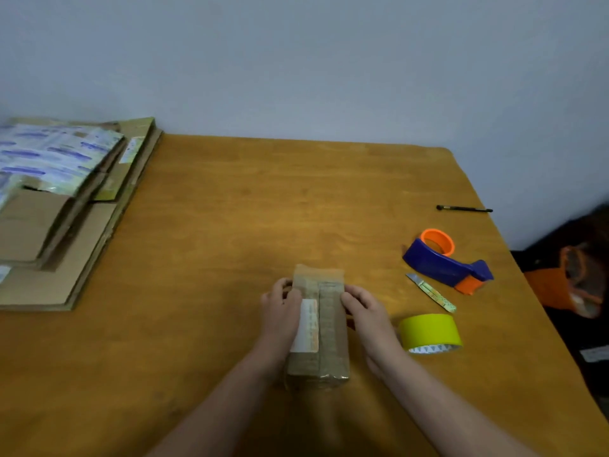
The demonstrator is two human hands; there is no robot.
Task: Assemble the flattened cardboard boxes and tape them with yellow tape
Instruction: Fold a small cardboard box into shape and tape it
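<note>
The box [324, 328], long axis pointing away, is gripped at its sides by left hand [280, 311] and right hand [365, 313]; yellow tape [430, 331] is seen just beside the right one.

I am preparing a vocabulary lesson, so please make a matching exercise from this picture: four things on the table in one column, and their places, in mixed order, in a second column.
Things
1. small cardboard box
2. roll of yellow tape
3. black pen
4. stack of flattened cardboard

Places
A. far left part of the table
B. held between the left hand and the right hand
C. far right, beyond the tape dispenser
D. just right of the right hand

Pairs: 1-B, 2-D, 3-C, 4-A.
</note>
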